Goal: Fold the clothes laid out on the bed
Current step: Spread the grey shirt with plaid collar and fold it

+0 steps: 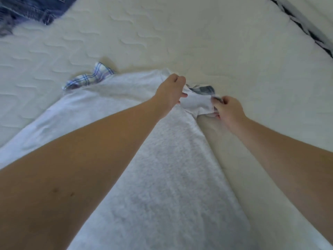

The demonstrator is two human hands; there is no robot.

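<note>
1. Centrally spread: grey T-shirt [162, 168], from bottom edge up to mid-frame on the white mattress [198, 42].
2. Left hand [171, 91] gripping the shirt's far edge; right hand [228, 109] pinching the bunched sleeve just beside.
3. Plaid cloth [90, 78] peeking out at the shirt's upper-left edge.
4. Jeans [32, 9] at upper left, well apart.
5. Bare mattress above and right of the hands.

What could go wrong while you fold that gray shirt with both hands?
1. A plaid cloth lies partly under the gray shirt, so it might get folded in or dragged along.
2. The left hand and right hand both grip the sleeve, which already looks bunched; it may fold crooked.
3. The shirt's body is still wrinkled on the mattress, so creases could stay.
</note>
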